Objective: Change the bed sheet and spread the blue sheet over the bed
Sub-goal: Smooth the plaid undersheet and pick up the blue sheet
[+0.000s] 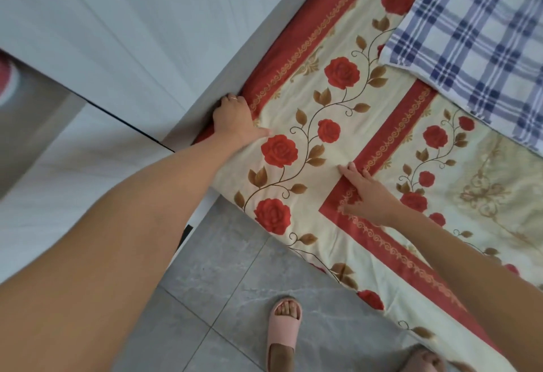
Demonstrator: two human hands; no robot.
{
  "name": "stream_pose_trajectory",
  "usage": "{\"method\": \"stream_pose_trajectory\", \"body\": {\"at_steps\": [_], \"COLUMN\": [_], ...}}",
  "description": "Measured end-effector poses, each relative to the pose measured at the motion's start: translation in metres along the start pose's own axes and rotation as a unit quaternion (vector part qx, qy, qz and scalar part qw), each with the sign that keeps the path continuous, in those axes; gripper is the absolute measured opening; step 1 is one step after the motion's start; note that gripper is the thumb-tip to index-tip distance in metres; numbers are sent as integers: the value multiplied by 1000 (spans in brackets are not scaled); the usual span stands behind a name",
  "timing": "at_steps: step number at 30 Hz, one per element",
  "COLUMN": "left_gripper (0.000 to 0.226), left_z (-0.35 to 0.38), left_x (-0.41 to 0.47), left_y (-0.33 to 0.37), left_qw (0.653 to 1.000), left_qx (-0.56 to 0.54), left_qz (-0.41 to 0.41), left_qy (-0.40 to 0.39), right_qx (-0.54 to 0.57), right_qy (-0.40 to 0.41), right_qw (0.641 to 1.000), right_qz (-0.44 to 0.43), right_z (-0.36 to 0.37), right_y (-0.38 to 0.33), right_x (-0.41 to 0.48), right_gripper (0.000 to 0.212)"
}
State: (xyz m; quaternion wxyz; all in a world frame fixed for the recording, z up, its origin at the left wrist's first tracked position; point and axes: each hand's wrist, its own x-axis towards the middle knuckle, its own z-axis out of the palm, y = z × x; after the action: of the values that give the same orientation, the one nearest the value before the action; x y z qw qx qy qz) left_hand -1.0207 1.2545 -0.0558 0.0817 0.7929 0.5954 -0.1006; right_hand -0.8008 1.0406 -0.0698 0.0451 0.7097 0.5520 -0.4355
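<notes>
Red-rose floral sheet (338, 148) covers the bed (332, 257), with a blue checked cloth (476, 33) toward its far side: my left hand (235, 119) curls over the sheet's corner edge beside the white panel (147, 33), my right hand (367, 195) lies flat and open, so a sharp tug might snag the fabric or pinch my fingers.

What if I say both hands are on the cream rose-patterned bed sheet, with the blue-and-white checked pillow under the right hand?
Not quite. The head view shows the blue-and-white checked pillow lying apart from the right hand, which rests flat on the cream rose-patterned bed sheet; the left hand is on it too.
</notes>
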Motion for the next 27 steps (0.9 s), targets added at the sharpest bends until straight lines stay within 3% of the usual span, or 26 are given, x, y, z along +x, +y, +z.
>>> {"method": "stream_pose_trajectory", "body": {"at_steps": [3, 7, 10, 14, 17, 21, 23, 27], "left_gripper": [86, 86, 78, 76, 56, 39, 37, 56], "left_z": [-9, -11, -7, 5, 15, 21, 30, 46], "left_x": [6, -2, -22, -56, -69, -78, -83, -93], "left_y": [-7, -25, -43, -68, -76, -78, -71, -53], "left_qw": [999, 991, 982, 977, 931, 833, 809, 776], "left_qx": [-13, -57, -145, -178, -326, -501, -526, -501], "left_qz": [17, 80, 46, -34, -119, -232, -262, -374], "left_qy": [-41, -92, -114, -117, -109, -46, 3, 85], "right_qx": [-23, -33, -40, -49, -51, -29, 28, 224], "right_qy": [-18, -10, -11, -15, -14, -16, -29, -32], "right_qw": [1000, 999, 999, 998, 998, 999, 999, 974], "right_qz": [7, 20, 22, 22, 26, 15, 12, 10], "right_z": [5, 7, 8, 6, 6, 8, 5, -6], "right_y": [0, -2, -3, -4, -2, 0, 1, 7], "right_x": [6, 7, 8, 9, 8, 10, 9, 1], "right_gripper": [99, 99, 99, 99, 98, 96, 92, 74]}}
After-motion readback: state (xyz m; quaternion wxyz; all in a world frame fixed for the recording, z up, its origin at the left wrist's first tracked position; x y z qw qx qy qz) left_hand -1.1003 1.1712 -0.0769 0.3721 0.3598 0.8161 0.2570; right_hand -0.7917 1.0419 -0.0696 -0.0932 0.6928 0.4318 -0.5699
